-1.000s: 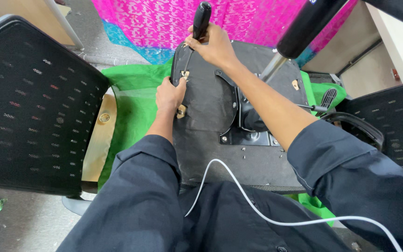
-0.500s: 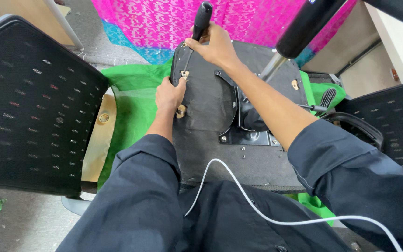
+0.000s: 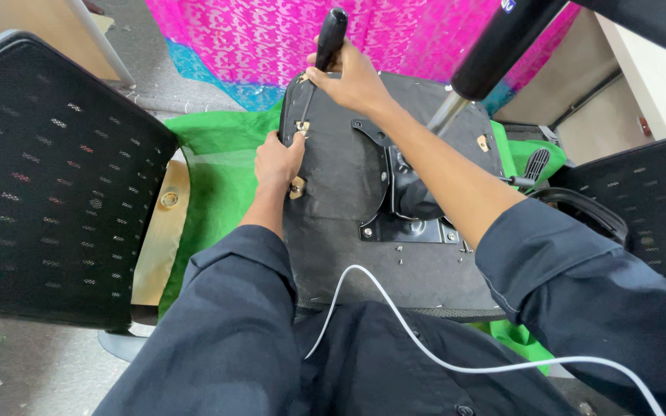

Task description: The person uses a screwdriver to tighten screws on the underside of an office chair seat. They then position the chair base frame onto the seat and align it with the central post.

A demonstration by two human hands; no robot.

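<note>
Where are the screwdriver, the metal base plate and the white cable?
screwdriver [image 3: 331, 37], head view, on its black handle.
metal base plate [image 3: 410, 229], head view, on its flat lower edge.
white cable [image 3: 395, 308], head view, on its middle stretch.

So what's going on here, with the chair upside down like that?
A person is working on the underside of an overturned chair seat that lies on a green cloth. The right hand holds a black-handled screwdriver upright, its tip at a small bracket near the seat's edge. The left hand grips that edge just below the bracket. A few loose screws lie on the seat by the metal base plate. A mesh chair back stands to the left.
</note>
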